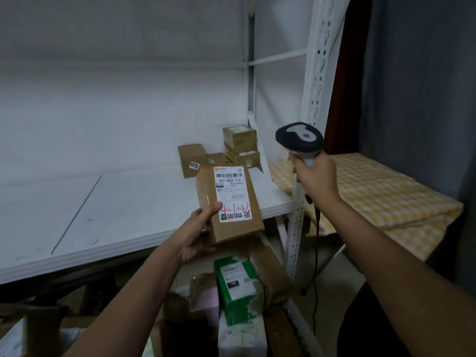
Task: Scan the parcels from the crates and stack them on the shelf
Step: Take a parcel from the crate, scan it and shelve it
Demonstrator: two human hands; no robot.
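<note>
My left hand [194, 234] grips a brown cardboard parcel [229, 203] from below, thumb on its front; its white label with a barcode and red handwriting faces me. My right hand [315, 177] holds a grey and black barcode scanner [300, 139] by the handle, head raised to the right of the parcel and above it, cable hanging down. The parcel hovers over the front right corner of the white shelf [128, 202]. Several small brown parcels [240, 146] are stacked at the shelf's back right corner, beside a flat box [193, 159].
Below the shelf, a crate area holds a green and white box [237, 287], a pink package [206, 302] and other cartons. A white perforated shelf post [296, 228] stands at the right. Further right is a yellow checked cloth [373, 191] on a surface.
</note>
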